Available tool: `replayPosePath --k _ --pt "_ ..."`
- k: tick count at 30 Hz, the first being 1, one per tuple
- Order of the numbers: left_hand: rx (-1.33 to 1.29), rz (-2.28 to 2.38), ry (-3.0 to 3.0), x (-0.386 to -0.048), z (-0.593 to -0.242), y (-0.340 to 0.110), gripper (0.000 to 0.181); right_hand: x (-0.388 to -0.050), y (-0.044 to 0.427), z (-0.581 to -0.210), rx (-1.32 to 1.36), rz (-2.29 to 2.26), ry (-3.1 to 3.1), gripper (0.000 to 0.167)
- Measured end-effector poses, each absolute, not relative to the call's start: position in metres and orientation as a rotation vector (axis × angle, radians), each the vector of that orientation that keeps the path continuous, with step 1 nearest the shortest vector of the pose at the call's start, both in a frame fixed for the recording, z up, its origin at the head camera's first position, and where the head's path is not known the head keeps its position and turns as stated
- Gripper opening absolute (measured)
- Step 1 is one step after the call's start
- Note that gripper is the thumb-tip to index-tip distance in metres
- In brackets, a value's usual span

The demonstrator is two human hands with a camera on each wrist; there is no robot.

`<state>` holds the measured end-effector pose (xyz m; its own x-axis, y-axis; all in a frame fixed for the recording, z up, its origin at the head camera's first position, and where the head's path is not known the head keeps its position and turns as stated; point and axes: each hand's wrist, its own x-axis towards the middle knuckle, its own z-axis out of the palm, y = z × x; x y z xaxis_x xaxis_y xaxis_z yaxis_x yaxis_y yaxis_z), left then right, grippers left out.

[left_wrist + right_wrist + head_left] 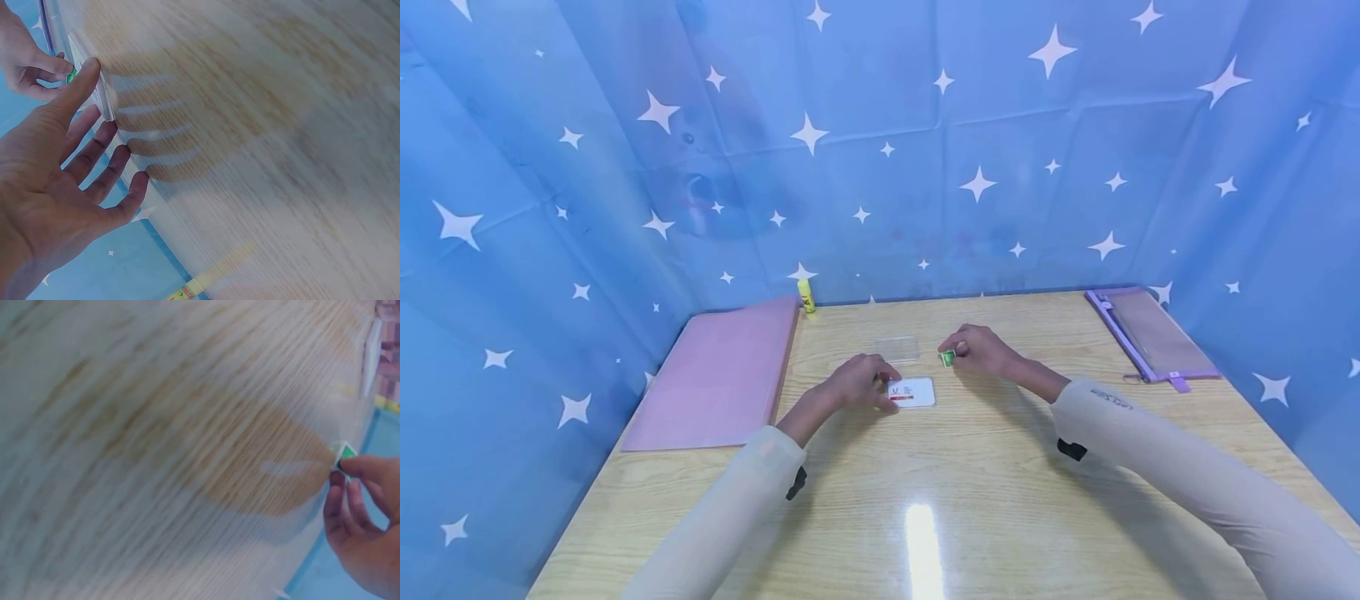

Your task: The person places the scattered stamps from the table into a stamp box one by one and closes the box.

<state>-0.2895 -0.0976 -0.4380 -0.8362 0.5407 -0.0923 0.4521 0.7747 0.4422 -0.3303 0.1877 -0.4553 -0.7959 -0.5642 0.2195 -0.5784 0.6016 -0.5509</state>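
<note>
My left hand (867, 383) holds the left end of a flat clear case with a white printed card (917, 392) on the table. In the left wrist view, the thumb and fingers of that hand (69, 156) lie at two edges of the case (103, 100). My right hand (981, 348) pinches a small green square piece with a white border (948, 358), just beyond the case's right end. The right wrist view has this green piece (347, 453) between thumb and fingertips, at the table surface. A clear plastic lid-like rectangle (897, 348) lies behind the case.
A pink folder (722, 375) lies at the left. Near the back edge stands a yellow glue stick (807, 296). A purple-edged zip pouch (1157, 333) lies at the back right. Behind the wooden table (1000, 500) hangs a blue starry curtain (880, 167).
</note>
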Motion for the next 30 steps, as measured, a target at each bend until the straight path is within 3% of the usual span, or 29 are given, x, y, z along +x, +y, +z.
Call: replayPosePath --k 30 --pt "0.779 0.611 2.763 -0.291 -0.44 -0.097 0.052 -0.315 0.19 -0.457 0.991 1.092 -2.766 0.025"
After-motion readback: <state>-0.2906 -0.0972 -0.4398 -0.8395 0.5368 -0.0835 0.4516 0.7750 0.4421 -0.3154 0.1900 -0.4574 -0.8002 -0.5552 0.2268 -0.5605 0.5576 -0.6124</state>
